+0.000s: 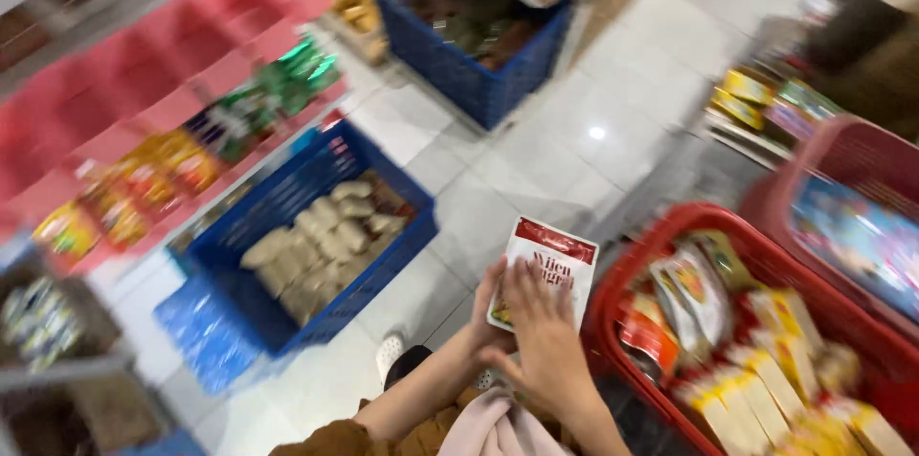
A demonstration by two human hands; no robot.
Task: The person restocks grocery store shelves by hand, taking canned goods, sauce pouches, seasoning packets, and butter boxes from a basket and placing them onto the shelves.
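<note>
Beside the left rim of the red basket point(613, 298), both hands grip one white-and-red packet point(546, 265). Left hand point(490, 308) clasps its lower edge; right hand point(546, 341) lies with fingers spread across its face.

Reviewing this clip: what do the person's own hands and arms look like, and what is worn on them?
Both hands are bare: no gloves, and no rings or watch can be made out in this blurred view. The left hand and the right hand show fingers and forearms uncovered. The left arm has a brown sleeve pushed up toward the elbow. A pale pink cloth lies by the right forearm; whether it is a sleeve cannot be told.
</note>
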